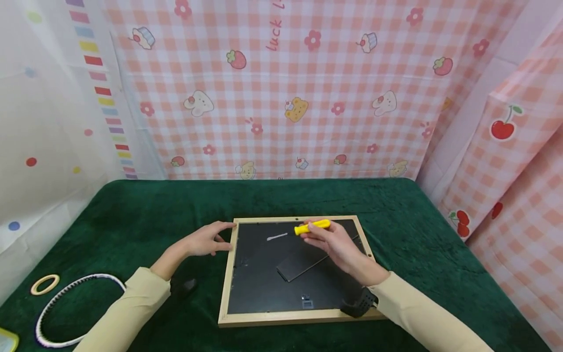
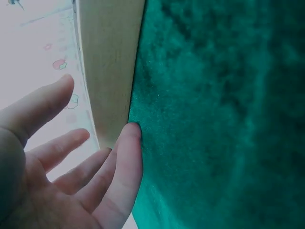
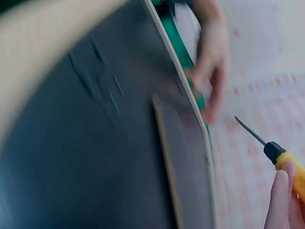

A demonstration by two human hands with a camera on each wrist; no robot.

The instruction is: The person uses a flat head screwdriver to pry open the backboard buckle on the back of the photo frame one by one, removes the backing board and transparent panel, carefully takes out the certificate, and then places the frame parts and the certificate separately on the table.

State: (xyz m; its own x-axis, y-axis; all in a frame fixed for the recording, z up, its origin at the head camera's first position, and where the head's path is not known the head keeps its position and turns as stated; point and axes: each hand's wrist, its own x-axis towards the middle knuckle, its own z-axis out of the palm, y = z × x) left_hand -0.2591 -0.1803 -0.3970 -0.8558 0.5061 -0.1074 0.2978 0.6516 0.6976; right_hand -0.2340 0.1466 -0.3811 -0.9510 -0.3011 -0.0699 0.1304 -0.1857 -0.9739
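A picture frame [image 1: 227, 274] with pale wooden edges lies face down on the green cloth, its black backing board [image 1: 259, 288] facing up. My right hand [image 1: 336, 247] grips a screwdriver [image 3: 272, 151] by its yellow handle, above the board. In the right wrist view its thin metal shaft points away from the fingers, apart from the frame. At the frame's left side, my left hand [image 1: 205, 239] has its fingers loosely extended. The left wrist view shows fingertips [image 2: 131, 131] against the wooden side. A stand flap [image 1: 303, 266] lies on the backing, partly behind my right hand.
On the cloth at the left lie a small pale ring [image 1: 45, 284] and a large white-and-dark hoop [image 1: 41, 320], partly behind my left sleeve. A yellow-edged object [image 1: 8, 338] shows at the lower left corner. Patterned curtains [image 1: 281, 98] hang behind the table.
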